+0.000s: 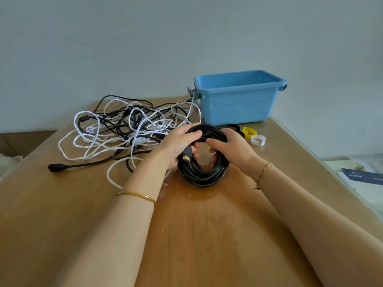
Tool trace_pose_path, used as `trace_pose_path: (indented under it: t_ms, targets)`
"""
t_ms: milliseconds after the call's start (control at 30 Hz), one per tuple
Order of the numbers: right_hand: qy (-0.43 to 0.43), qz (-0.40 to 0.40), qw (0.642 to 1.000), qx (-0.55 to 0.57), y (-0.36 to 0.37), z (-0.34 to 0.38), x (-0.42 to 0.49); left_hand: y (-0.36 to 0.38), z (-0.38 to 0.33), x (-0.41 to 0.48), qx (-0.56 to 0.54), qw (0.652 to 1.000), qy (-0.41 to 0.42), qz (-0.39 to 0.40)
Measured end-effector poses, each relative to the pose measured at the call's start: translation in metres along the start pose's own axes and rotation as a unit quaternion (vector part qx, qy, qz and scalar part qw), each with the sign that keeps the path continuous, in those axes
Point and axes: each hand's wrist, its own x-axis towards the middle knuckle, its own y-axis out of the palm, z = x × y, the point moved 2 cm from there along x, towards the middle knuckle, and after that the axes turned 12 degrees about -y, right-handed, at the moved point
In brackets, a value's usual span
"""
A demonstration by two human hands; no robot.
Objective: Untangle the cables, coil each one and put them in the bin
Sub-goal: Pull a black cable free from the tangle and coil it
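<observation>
The fingers (193, 134) of the left hand (178, 147) curl round the black coil (204, 176). The right hand (234, 149) grips its other side. The blue bin (238, 106) sits just behind. Tangled cables (128, 129) lie left on the surface (207, 235).

One bin (238, 94), one black coil (203, 177), one tangle (132, 125), two strap rings (249, 132) (258, 140), two hands (180, 146) (232, 148)
</observation>
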Motion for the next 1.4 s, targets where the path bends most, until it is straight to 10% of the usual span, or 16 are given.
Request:
trace_pose_path:
  t_ms: [700,867,1067,1400]
  targets:
    - [-0.052,-0.154,0.986,-0.035,-0.019,0.012,0.018,-0.012,-0.020,0.012,0.053,0.988,0.031,-0.144]
    - [-0.001,-0.124,0.918,-0.377,-0.052,-0.007,0.024,-0.021,-0.023,0.010,0.024,0.985,0.037,-0.169]
    - [0.007,-0.007,0.873,-0.488,-0.037,-0.018,0.019,-0.027,-0.024,0.010,0.023,0.982,0.035,-0.185]
    - [-0.051,-0.149,0.943,-0.294,-0.045,-0.017,0.020,-0.029,-0.026,0.008,-0.019,0.980,0.033,-0.193]
